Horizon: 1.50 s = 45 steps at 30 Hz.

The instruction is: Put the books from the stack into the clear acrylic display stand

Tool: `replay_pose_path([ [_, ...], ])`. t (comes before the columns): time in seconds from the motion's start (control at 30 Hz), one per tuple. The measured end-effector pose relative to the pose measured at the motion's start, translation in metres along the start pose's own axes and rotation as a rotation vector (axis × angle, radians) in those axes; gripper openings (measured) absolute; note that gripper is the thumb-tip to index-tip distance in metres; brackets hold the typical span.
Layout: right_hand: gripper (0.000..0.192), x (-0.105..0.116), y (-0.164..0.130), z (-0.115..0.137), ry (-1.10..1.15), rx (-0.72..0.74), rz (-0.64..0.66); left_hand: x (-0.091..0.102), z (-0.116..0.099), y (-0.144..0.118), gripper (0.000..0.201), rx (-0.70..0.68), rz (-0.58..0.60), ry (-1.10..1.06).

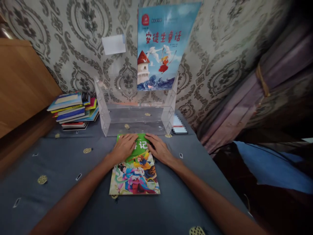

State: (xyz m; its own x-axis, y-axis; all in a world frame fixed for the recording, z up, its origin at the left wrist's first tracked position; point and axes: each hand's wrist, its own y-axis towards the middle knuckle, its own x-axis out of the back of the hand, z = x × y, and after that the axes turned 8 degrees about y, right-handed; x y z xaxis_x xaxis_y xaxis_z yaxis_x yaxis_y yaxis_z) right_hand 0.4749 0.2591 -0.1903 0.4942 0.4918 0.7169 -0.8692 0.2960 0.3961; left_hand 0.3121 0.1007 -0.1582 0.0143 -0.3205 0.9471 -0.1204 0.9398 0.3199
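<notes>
Head view shows me my left hand [124, 146] and right hand [160, 149] lying flat, fingers spread, on the top edge of the green picture book [134, 169] on the tabletop [61, 176], right before the clear acrylic rack [137, 112]. Neither closes around it. I judge the book needs pinching at its edges and lifting.

Colourful green-topped picture book [134, 173] lies flat, cover up.
</notes>
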Motion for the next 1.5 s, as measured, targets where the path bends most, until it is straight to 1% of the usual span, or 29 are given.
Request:
replay_pose_path([
  [0.1,0.041,0.000,0.000,-0.001,-0.021,0.002,0.004,0.004,0.021,-0.027,0.032,0.113,-0.052,0.035],
  [0.17,0.042,0.000,0.000,-0.001,-0.027,0.001,0.005,0.004,0.033,-0.040,0.032,0.155,-0.094,0.009],
  [0.23,0.042,0.000,0.001,-0.001,-0.031,-0.009,0.007,0.001,0.039,-0.047,0.033,0.173,-0.117,-0.025],
  [0.37,0.043,0.000,0.003,-0.002,-0.028,-0.031,0.018,-0.002,0.039,-0.048,0.034,0.194,-0.106,-0.050],
  [0.53,0.047,0.003,-0.003,0.001,-0.040,-0.025,0.102,-0.001,0.036,-0.046,0.034,0.225,-0.087,-0.029],
  [0.63,0.053,0.005,-0.016,0.011,-0.092,-0.048,0.147,-0.001,0.034,-0.047,0.034,0.232,-0.089,-0.018],
  [0.77,0.063,0.005,-0.042,0.033,-0.132,-0.054,0.183,-0.002,0.034,-0.048,0.035,0.236,-0.072,-0.009],
  [0.9,0.070,0.004,-0.072,0.053,-0.133,-0.010,0.196,-0.004,0.036,-0.048,0.036,0.250,-0.064,-0.012],
  [1.0,0.076,0.005,-0.090,0.062,-0.129,0.022,0.202,-0.002,0.036,-0.047,0.036,0.266,-0.060,-0.005],
  [1.07,0.078,0.007,-0.098,0.066,-0.122,0.023,0.210,0.002,0.032,-0.049,0.035,0.276,-0.044,0.002],
  [1.13,0.079,0.009,-0.102,0.068,-0.106,0.018,0.223,0.006,0.025,-0.058,0.035,0.270,-0.013,0.007],
  [1.2,0.080,0.011,-0.103,0.070,-0.092,0.017,0.239,0.011,0.014,-0.073,0.040,0.246,0.013,0.011],
  [1.37,0.083,0.015,-0.101,0.072,-0.089,0.031,0.260,0.017,-0.017,-0.119,0.058,0.183,0.024,0.021],
  [1.43,0.083,0.016,-0.101,0.073,-0.091,0.035,0.261,0.017,-0.024,-0.126,0.060,0.185,0.030,0.036],
  [1.5,0.083,0.017,-0.101,0.075,-0.098,0.034,0.273,0.017,-0.026,-0.127,0.061,0.193,0.035,0.049],
])
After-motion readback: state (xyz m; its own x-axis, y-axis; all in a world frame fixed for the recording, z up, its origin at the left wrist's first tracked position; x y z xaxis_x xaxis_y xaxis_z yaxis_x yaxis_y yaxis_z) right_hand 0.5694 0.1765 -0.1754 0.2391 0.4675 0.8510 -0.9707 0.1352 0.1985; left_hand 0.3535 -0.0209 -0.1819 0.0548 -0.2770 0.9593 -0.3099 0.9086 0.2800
